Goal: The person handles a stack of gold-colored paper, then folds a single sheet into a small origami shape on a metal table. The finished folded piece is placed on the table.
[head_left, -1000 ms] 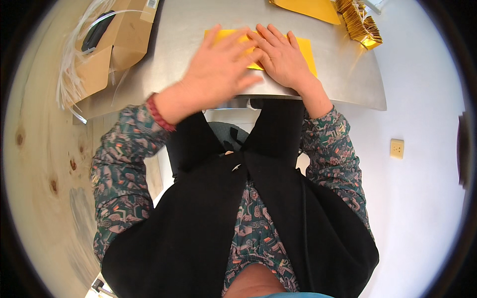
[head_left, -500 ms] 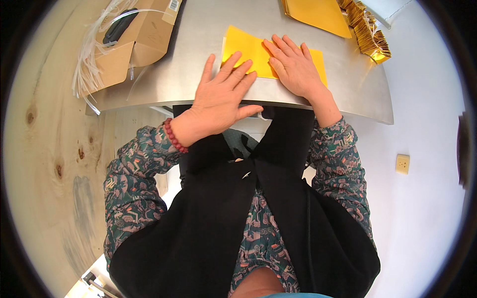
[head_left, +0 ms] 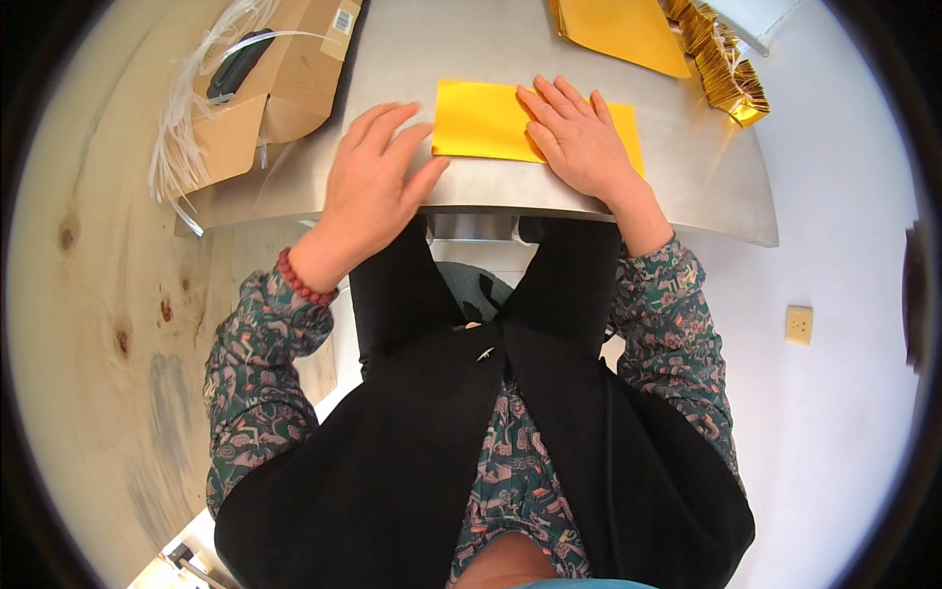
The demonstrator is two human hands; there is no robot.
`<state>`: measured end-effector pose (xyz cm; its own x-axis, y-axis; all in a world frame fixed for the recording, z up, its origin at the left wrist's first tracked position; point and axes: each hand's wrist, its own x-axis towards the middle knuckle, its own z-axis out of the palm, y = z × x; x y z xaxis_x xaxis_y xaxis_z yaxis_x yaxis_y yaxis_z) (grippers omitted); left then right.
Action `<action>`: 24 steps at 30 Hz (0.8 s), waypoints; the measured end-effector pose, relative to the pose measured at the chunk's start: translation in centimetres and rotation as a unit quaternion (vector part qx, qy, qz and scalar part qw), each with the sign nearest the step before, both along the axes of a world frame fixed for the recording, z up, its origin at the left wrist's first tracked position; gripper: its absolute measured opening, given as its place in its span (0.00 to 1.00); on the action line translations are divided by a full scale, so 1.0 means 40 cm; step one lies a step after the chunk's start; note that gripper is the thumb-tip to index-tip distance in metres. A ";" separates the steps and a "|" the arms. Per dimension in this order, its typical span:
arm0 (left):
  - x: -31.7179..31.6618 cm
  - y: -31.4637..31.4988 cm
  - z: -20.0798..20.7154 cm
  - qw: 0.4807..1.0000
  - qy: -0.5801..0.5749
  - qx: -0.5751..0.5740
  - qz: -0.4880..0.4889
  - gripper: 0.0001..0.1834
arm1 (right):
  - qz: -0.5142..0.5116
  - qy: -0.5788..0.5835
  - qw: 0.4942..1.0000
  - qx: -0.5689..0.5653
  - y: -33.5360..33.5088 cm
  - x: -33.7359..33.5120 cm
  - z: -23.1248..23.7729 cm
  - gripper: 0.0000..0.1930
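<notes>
Fingers of the right hand lay outstretched on a yellow sheet, pressing without gripping.

The sheet rested near the front edge of the metal table, its right part under that hand, its left end uncovered. The left hand held nothing, its fingers parted and loosely curved just beside the sheet's left end; whether the thumb touched the corner could not be told. A red bead bracelet circled that wrist. On the left stood an open cardboard box with whitish strips and a black object; toward the far right, larger yellow sheets lay beside pleated gold foil.
</notes>
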<state>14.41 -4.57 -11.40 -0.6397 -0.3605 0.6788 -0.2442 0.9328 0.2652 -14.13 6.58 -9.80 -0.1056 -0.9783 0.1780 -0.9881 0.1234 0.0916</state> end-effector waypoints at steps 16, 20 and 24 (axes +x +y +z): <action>-0.135 -0.192 -0.027 0.963 -0.207 -0.038 -0.170 0.30 | 0.038 -0.030 0.996 -0.074 0.009 -0.016 -0.013 0.30; -0.137 -0.188 -0.021 0.965 -0.207 -0.005 -0.164 0.33 | 0.064 0.003 0.985 -0.157 0.027 0.028 0.024 0.27; -0.136 -0.185 -0.004 0.962 -0.209 0.000 -0.175 0.35 | 0.141 -0.093 0.985 -0.044 0.063 0.182 0.000 0.29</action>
<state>8.99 -11.95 -11.57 -0.9390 -0.0730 0.3360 -0.0005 0.9775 0.2111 -6.84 9.12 -9.82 0.1289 -0.9550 0.2671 -0.9830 -0.1586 -0.0927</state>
